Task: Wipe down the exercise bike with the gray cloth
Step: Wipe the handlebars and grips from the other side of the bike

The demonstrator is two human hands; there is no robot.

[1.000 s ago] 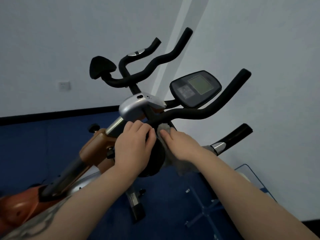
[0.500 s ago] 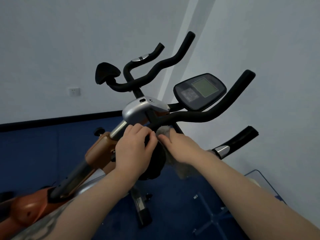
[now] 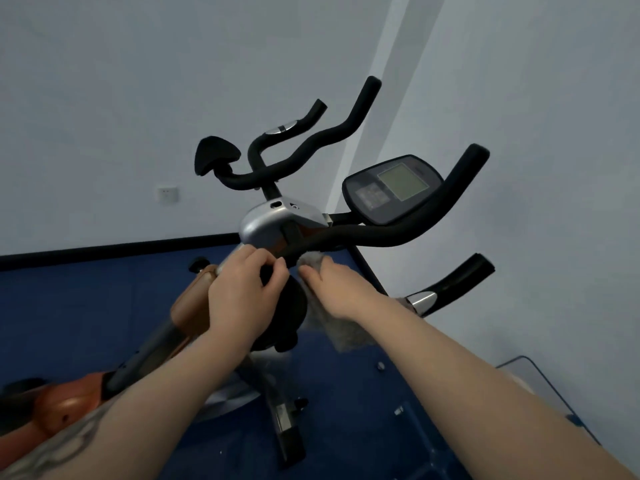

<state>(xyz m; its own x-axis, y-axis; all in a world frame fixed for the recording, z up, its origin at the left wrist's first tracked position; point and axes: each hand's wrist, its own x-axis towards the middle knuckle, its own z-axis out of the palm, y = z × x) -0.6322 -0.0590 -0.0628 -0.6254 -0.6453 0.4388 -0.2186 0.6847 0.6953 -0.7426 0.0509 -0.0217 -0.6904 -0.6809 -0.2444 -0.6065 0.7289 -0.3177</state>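
Behind everything stand two pale grey walls [image 3: 104, 81] that meet in a corner. A white wall socket [image 3: 168, 195] sits low on the left wall, above a black baseboard [image 3: 104, 252] running along its foot. The floor [image 3: 69, 313] is dark blue. At the lower right, near the right wall, lies a blue-edged clear panel [image 3: 540, 372] on thin blue legs.

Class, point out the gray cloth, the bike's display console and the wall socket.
gray cloth [image 3: 341, 329], head view, hanging lower part.
display console [image 3: 401, 183], head view, screen.
wall socket [image 3: 167, 194], head view, faceplate centre.
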